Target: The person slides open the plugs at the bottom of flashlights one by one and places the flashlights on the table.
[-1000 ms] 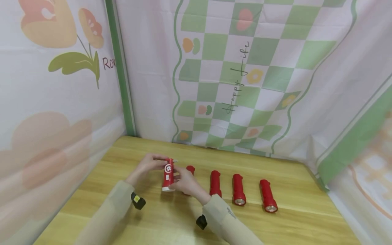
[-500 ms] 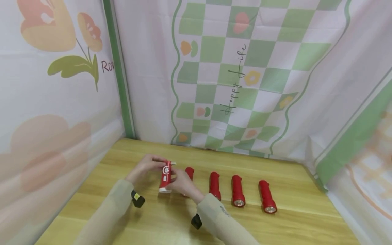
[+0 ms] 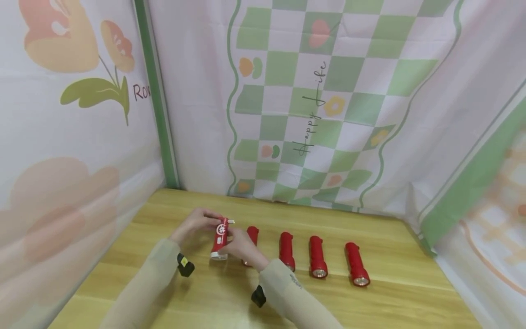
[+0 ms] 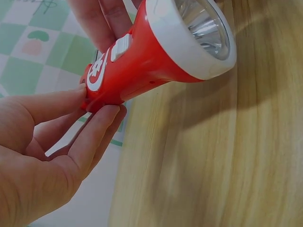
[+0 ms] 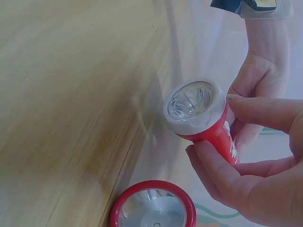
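Note:
A red flashlight (image 3: 221,240) with a white head ring, white switch and white logo is held off the table between both hands. My left hand (image 3: 198,223) pinches its tail end between thumb and fingers, as the left wrist view shows. At the head end, the thumb and fingers of my right hand (image 3: 241,246) grip the body just below the white ring. The clear lens (image 5: 191,101) faces toward me. Small metal prongs (image 3: 231,222) stick out sideways near the tail. Just right of the right hand lies another red flashlight (image 3: 253,235), partly hidden by it.
Further right on the wooden table (image 3: 394,256), three red flashlights (image 3: 286,249) lie in a row with lenses toward me. Patterned curtains (image 3: 197,114) close off the back and sides of the table.
Both hands have drifted slightly left with the flashlight. Its head has tilted so that more of the lens shows. More of the flashlight behind the right hand is visible.

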`<state>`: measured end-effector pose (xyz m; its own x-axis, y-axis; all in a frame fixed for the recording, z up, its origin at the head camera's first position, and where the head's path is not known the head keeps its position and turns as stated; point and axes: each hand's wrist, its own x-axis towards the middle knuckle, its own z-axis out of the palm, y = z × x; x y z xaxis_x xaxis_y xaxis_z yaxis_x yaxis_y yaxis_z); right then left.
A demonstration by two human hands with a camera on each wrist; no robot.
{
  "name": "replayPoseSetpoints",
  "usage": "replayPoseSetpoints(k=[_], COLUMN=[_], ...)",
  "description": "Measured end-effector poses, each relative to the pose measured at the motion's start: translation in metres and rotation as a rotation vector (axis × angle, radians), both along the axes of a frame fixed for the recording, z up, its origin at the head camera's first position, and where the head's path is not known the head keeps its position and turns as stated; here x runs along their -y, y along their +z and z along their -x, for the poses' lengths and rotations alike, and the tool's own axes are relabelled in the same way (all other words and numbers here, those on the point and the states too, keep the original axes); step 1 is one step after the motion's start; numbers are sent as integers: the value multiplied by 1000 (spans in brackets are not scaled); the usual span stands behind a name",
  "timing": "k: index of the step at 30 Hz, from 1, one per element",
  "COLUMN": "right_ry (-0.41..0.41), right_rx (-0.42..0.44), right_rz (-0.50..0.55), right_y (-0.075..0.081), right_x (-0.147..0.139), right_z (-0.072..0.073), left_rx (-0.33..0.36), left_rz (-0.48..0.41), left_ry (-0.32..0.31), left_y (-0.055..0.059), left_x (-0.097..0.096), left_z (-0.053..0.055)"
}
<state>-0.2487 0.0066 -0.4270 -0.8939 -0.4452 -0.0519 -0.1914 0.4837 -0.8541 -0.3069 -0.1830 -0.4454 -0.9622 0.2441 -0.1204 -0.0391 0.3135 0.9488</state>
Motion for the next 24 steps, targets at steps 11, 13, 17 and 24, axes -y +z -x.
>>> replayPoseSetpoints(k=[11, 13, 17, 24], right_ry=[-14, -17, -10, 12], right_rx=[8, 6, -7, -14], right_rz=[-12, -15, -10, -34], right_y=[-5, -6, -9, -8], right_x=[6, 7, 7, 8], right_z=[3, 4, 4, 2], left_rx=[6, 6, 8, -15], left_rz=[-12, -19, -41, -41], left_ry=[-26, -32, -27, -38], left_y=[-6, -7, -10, -15], left_x=[3, 3, 3, 3], left_z=[5, 6, 6, 9])
